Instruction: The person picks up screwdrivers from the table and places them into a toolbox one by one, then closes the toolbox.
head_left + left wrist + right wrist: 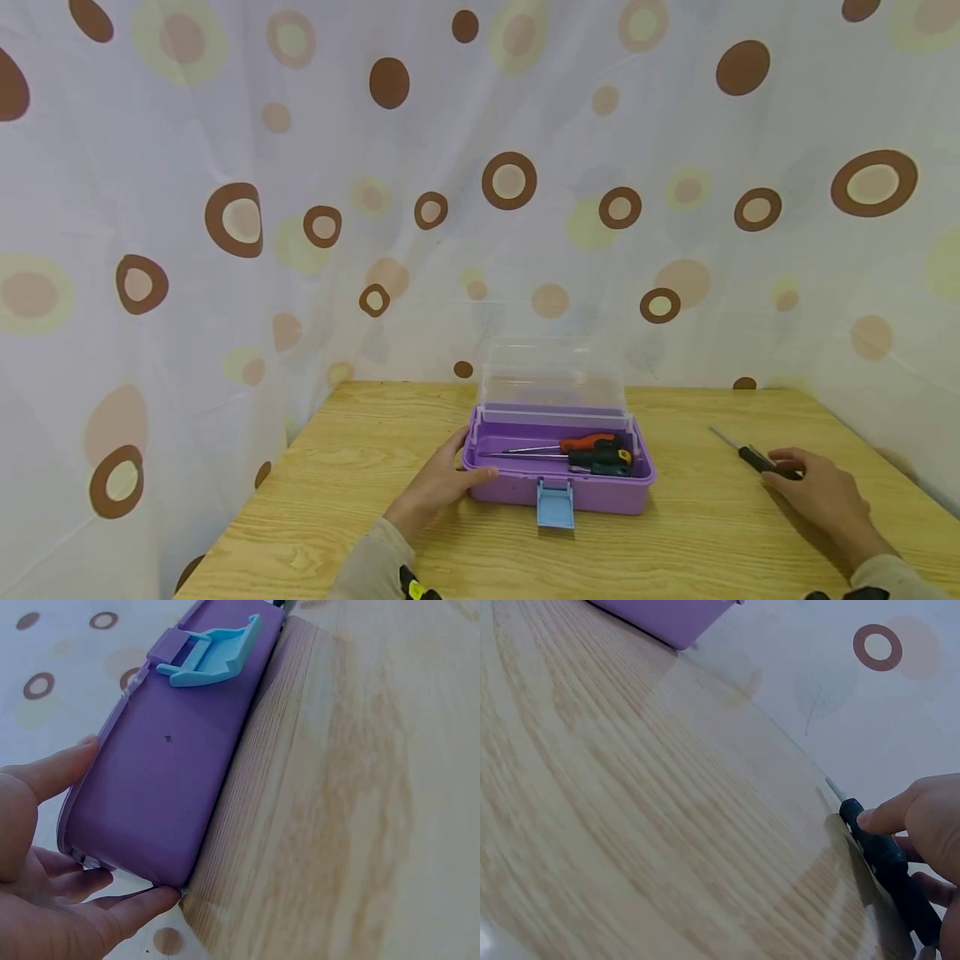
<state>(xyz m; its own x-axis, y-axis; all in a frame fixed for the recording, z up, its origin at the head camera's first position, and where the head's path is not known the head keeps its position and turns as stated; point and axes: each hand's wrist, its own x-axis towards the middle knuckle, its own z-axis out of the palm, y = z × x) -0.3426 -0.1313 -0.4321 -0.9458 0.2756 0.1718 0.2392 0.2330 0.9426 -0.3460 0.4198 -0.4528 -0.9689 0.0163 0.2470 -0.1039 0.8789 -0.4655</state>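
Note:
A purple toolbox (558,493) stands on the table with its clear lid (553,371) raised at the back and its light blue latch (555,507) hanging down in front. My left hand (442,483) grips the box's left end. In the left wrist view its thumb (71,765) lies at the front rim and the fingers reach around the end. Inside are an orange-handled screwdriver (588,442), a black one with a yellow end (600,457) and a dark green-handled tool (611,471). At the right, my right hand (821,496) pinches the black handle of a screwdriver (881,855), its shaft pointing away.
The wooden table (690,550) has its back edge against a hanging white sheet (450,275) with brown and yellow circles. The sheet also hangs along the left and right sides. The toolbox sits near the table's middle, with bare wood between it and the right hand.

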